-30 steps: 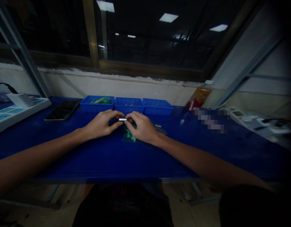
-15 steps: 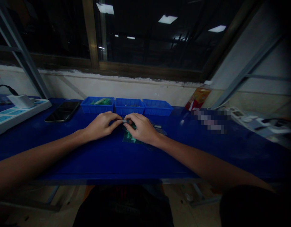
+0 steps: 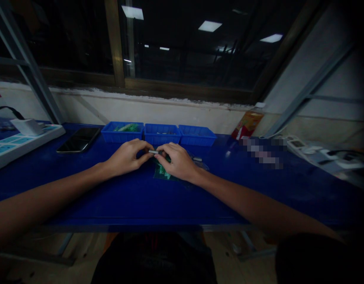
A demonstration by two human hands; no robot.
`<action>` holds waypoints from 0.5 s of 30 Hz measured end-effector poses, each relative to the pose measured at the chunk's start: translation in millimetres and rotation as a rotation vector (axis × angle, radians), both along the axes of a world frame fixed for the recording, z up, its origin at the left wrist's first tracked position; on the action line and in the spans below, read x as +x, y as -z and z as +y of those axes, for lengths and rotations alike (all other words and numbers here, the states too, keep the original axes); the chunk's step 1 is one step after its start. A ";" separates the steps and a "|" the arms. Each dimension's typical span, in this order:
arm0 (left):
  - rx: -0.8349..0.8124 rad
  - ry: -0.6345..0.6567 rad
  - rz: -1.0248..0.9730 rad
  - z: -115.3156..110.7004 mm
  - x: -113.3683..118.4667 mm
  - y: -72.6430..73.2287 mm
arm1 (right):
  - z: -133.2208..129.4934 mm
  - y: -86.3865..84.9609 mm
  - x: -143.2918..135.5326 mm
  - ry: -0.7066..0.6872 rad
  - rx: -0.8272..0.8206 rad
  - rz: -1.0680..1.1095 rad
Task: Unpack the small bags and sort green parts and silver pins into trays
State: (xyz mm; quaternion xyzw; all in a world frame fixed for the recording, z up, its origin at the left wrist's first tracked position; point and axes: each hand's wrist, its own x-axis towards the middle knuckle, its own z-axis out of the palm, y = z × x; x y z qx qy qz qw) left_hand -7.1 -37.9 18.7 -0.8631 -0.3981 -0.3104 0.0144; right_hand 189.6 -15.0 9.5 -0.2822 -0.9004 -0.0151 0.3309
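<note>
Between both hands is a small, slim metallic-grey piece [image 3: 153,152], too small and dim to name more exactly. My left hand [image 3: 129,157] pinches its left end between thumb and fingertips. At the other end, my right hand [image 3: 179,161] closes thumb and fingers on it. Under the right hand lies a clear bag with green pieces [image 3: 162,172], partly covered by that hand. Just beyond the right hand, another small grey piece [image 3: 197,159] rests on clear plastic.
Three blue bins stand along the wall: the left bin [image 3: 122,137] with green pieces, the middle bin [image 3: 161,139] with small parts, and the right bin [image 3: 197,140]. A phone [image 3: 79,140] and power strip [image 3: 28,140] lie left. A bottle [image 3: 248,123] stands at back right.
More of the slim grey piece shows between the fingertips, and it looks lighter now. Both hands stay in almost the same place.
</note>
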 end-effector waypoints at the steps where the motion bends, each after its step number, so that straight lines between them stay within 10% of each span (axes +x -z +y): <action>1: 0.002 -0.003 0.002 -0.3 0.2 -0.5 | -0.2 -0.4 0.1 0.000 0.001 0.004; 15: -0.031 0.032 -0.030 -4.2 0.4 -5.0 | -3.2 -3.5 0.7 -0.010 0.029 -0.004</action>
